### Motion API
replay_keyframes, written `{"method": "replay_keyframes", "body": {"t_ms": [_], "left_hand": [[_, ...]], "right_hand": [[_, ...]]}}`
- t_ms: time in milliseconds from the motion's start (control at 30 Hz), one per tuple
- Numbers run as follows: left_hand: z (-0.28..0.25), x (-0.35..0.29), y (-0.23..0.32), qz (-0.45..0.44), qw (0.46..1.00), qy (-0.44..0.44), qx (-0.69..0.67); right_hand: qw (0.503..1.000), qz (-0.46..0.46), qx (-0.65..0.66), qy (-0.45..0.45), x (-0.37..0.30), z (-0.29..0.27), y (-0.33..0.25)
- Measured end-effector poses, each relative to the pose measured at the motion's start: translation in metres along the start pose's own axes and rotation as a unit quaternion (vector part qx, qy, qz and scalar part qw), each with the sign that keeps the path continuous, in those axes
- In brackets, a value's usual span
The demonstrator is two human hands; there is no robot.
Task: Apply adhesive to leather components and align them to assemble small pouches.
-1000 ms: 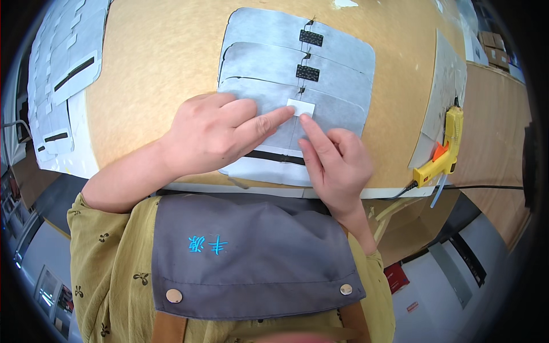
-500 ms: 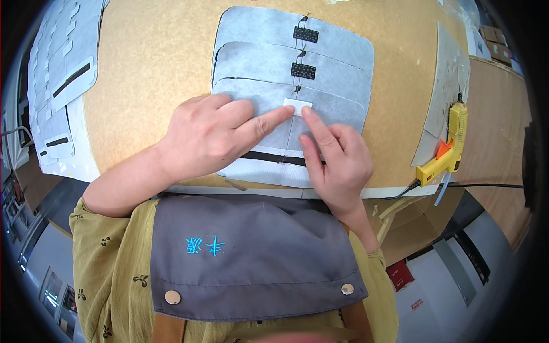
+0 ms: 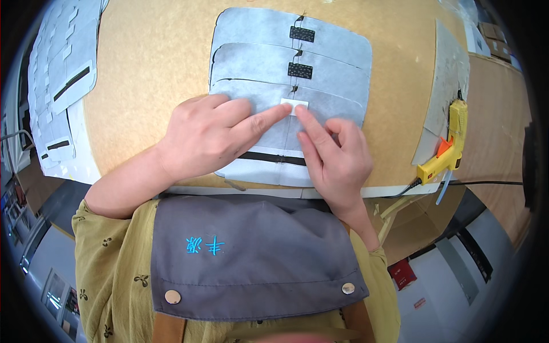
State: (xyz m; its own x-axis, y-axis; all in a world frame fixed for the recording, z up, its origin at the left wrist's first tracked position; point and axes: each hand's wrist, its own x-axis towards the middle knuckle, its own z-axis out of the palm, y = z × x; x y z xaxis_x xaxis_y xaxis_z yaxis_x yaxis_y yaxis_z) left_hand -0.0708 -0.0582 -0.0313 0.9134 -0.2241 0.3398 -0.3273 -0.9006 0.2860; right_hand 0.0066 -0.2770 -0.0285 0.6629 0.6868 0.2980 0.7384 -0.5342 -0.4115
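Stacked, overlapping pale grey fabric panels point(image 3: 246, 28) lie on the board, their seams and threads running down the middle. A small white rectangular patch point(image 3: 302, 105) sits on the nearest panel, below two dark dotted patches point(image 3: 301, 70). My left hand point(image 3: 211, 130) comes in from the left and presses the white patch with its outstretched index fingertip, the other fingers curled. On the patch's right side rests the index fingertip of my right hand point(image 3: 338, 154), thumb apart. Neither hand grips anything. A black strip point(image 3: 269, 158) crosses the panel below my fingers, partly hidden by my hands.
A yellow glue gun point(image 3: 449, 148) with an orange trigger lies at the table's right edge, its cable trailing. More grey fabric panels point(image 3: 80, 51) with white patches are piled at the left. The tan board point(image 3: 148, 63) covers the tabletop. Beyond the right edge stands a wooden surface point(image 3: 497, 131).
The panels and white patch have shifted slightly left, and my right index fingertip has moved left with them. My left hand stays nearly in place, fingertip still on the patch.
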Motion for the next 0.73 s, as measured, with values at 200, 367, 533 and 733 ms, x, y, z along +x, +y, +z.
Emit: {"method": "replay_keyframes", "body": {"t_ms": [200,367,533,733], "left_hand": [[-0.004,0.002,0.002,0.024,1.0,0.004,0.008],[-0.005,0.006,0.005,-0.011,1.0,0.003,-0.009],[-0.011,0.008,0.008,-0.012,0.999,-0.026,0.032],[-0.015,0.009,0.005,-0.04,0.998,0.011,-0.046]], "right_hand": [[1.0,-0.022,0.018,0.01,-0.003,-0.001,0.002],[1.0,0.014,0.0,0.018,0.002,-0.003,-0.001],[1.0,0.007,-0.008,0.004,0.004,-0.005,-0.004],[0.987,0.064,0.033,0.147,-0.007,-0.031,0.013]]}}
